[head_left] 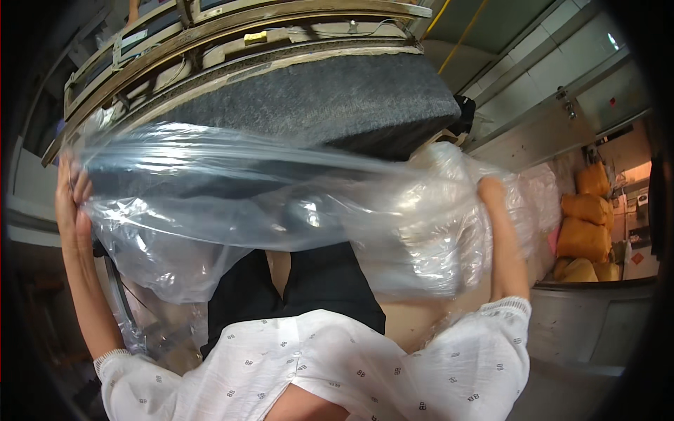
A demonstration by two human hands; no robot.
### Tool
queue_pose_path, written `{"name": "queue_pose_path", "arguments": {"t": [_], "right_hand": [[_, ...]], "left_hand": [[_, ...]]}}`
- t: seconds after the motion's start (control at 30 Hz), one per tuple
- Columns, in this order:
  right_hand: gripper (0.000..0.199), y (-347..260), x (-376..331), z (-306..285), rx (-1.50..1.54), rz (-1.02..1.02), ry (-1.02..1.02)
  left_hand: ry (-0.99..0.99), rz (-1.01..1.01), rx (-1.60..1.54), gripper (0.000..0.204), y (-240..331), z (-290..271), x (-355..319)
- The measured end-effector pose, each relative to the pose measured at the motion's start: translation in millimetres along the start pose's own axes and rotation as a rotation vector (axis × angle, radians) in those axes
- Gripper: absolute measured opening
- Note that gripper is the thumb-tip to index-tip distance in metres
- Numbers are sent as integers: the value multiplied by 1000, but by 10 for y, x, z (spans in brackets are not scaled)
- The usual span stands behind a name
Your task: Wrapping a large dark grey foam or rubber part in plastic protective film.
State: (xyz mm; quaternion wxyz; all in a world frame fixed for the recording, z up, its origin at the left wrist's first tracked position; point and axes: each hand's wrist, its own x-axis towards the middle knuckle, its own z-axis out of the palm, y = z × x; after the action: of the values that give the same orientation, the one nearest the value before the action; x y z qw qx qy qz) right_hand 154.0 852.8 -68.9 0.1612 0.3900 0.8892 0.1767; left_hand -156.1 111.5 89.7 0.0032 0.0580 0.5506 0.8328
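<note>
Two arms are reaching up: my left hand (70, 203) and right hand (491, 193) are gripping the bag (246, 210), fingers closed on its edges, over the cushion (316, 98).

Clear plastic sheet (281, 203) spans the front, blocking reach to the grey padded slab (330, 98). Open gap below the sheet, over the lap. Yellow sacks (586, 228) crowd far right.

White short-sleeved shirt (337, 365), small dark print, buttons; black trousers (316, 288).
</note>
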Motion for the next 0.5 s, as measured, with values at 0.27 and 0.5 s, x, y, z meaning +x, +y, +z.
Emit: {"name": "queue_pose_path", "arguments": {"t": [0.27, 0.5], "right_hand": [[25, -910, 402, -2897, 1224, -201, 1585], [48, -2049, 768, -1738, 805, -601, 801]], "left_hand": [[788, -111, 287, 32, -661, -2760, 360], [682, 265, 1727, 44, 25, -4590, 443]]}}
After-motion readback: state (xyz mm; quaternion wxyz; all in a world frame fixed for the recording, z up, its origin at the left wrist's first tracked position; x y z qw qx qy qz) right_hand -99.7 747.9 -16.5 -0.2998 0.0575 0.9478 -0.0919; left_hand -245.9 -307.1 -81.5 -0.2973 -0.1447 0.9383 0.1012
